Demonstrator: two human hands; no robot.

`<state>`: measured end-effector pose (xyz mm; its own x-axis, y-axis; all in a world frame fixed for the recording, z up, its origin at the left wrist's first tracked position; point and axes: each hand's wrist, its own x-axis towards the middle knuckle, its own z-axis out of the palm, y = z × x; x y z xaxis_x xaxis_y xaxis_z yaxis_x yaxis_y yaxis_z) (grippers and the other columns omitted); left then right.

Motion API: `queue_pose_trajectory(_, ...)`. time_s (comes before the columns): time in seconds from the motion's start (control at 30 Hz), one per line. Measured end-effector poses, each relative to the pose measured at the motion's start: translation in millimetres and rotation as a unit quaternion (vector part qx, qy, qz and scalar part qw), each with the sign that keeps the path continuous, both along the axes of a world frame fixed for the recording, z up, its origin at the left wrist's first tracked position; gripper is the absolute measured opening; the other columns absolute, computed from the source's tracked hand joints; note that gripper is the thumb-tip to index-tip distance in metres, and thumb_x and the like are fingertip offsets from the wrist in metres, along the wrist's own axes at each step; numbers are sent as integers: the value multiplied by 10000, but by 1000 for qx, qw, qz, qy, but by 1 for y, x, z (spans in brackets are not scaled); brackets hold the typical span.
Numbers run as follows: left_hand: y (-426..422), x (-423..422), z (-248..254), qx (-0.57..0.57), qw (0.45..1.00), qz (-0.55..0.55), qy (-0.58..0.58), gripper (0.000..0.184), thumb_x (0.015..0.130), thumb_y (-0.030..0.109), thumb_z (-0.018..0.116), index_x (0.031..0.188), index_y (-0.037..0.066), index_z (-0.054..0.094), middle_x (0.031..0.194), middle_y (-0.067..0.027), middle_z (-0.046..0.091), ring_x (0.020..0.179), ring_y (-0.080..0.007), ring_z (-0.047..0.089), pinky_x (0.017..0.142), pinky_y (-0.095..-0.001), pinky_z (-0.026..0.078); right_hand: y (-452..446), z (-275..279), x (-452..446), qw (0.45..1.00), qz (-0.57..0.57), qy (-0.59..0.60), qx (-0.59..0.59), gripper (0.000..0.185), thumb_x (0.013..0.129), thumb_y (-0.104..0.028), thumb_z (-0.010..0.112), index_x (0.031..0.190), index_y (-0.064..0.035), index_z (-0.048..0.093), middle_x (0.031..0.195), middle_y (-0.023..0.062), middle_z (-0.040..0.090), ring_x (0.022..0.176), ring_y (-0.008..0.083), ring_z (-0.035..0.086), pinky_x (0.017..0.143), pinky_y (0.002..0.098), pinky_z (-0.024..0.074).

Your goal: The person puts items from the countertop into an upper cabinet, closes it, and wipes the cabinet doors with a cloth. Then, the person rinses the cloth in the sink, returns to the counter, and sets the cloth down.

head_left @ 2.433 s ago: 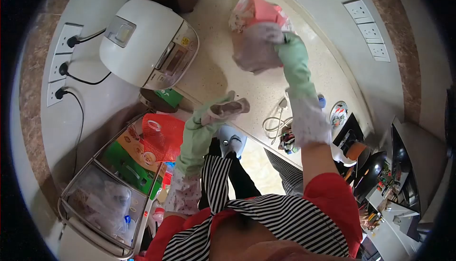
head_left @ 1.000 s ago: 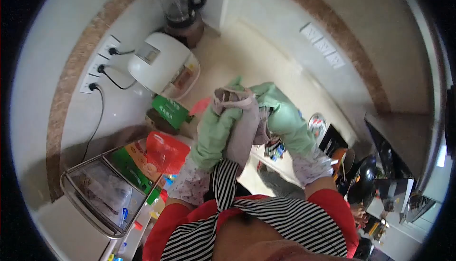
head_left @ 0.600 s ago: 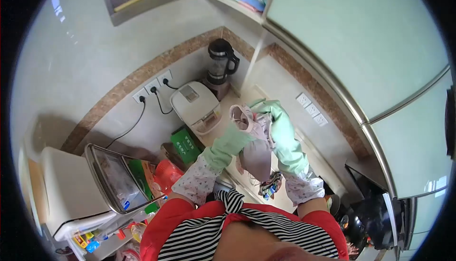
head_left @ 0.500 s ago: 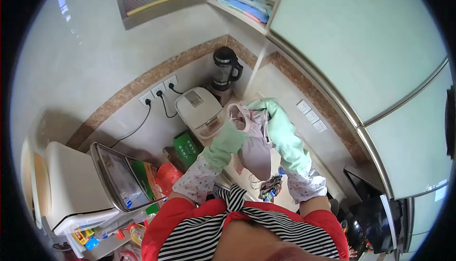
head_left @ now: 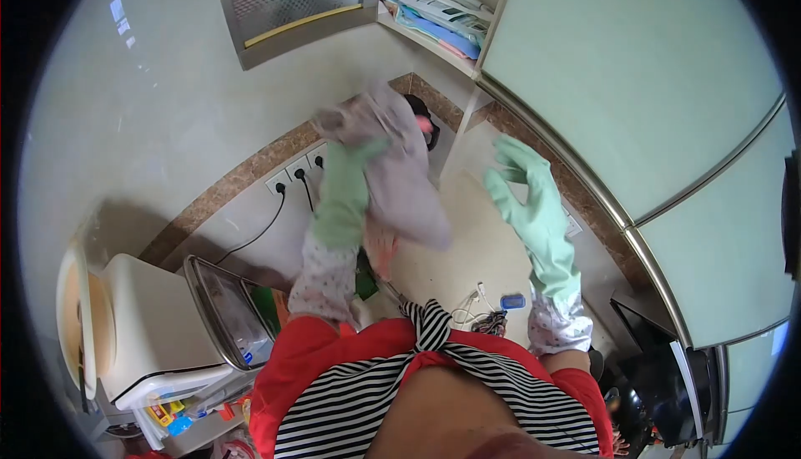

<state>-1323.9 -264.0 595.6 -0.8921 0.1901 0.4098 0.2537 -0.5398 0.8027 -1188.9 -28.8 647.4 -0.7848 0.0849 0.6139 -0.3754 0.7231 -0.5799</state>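
Observation:
A mauve cloth item, blurred by motion, hangs in the air left of centre. My left hand, in a green rubber glove with a patterned cuff, grips its near side and holds it high in front of the wall sockets. On the right, my right hand is raised in a matching glove, fingers apart and curved, with nothing in it. A gap separates it from the cloth. Part of the cloth's far edge is smeared, and something pink shows just beyond it.
Below the hands lies the pale counter with a white cable and a small blue object. Plugged wall sockets are behind my left hand. Green cabinet doors fill the upper right. A metal rack stands at left.
Both hands were together on the cloth. My right hand has let go and moved right, opening; my left hand has lifted the cloth up and left, where it now hides the rice cooker.

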Motion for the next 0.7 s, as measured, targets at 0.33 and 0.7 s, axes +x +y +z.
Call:
queue_pose_trajectory(0.33, 85, -185, 94, -175, 949, 159, 207, 493, 940, 190, 651, 1381, 18, 513, 1302, -133, 614, 1159, -239, 618, 963, -374, 525, 59, -58, 76, 963, -198, -173, -56, 295, 941, -158, 682, 1215, -49, 671, 1318, 158, 595, 982, 225, 656, 879, 325, 550)
queue_pose_trajectory(0.7, 218, -290, 97, -313, 856, 303, 279, 480, 951, 219, 639, 1374, 23, 527, 1260, -141, 628, 1123, -247, 623, 943, -377, 522, 89, -98, 135, 888, -349, -285, -95, 272, 921, -176, 676, 1168, -67, 704, 1161, 147, 674, 903, 252, 686, 799, 339, 564)
